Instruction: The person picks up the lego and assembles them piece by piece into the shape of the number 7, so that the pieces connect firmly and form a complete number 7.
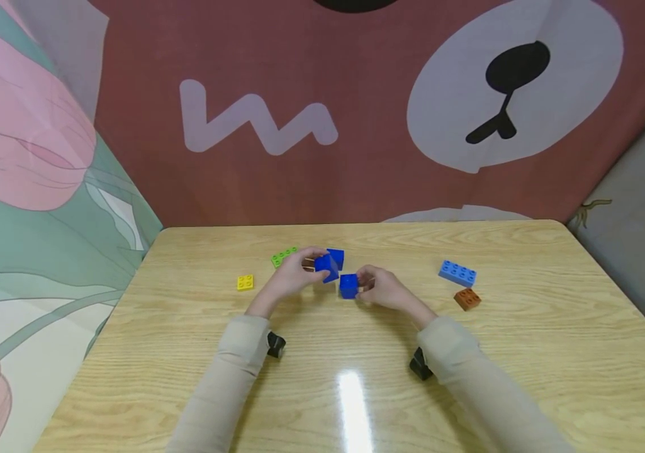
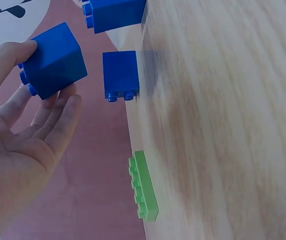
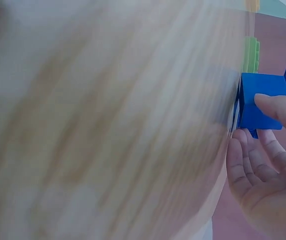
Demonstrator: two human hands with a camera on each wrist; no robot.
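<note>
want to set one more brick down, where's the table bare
Bare table lies left of the yellow brick, right of the brown brick, and between the sleeves. Crowded: mid-table, where the left hand, right hand and three dark blue blocks cluster near the green brick.

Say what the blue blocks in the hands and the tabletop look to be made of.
Blue blocks: probably hard plastic, smooth with a slight sheen; crisp edges and moulded studs suggest it.
Tabletop: wood or wood-look laminate, I can't tell which; grain shows, and a bright reflection suggests a glossy finish.
</note>
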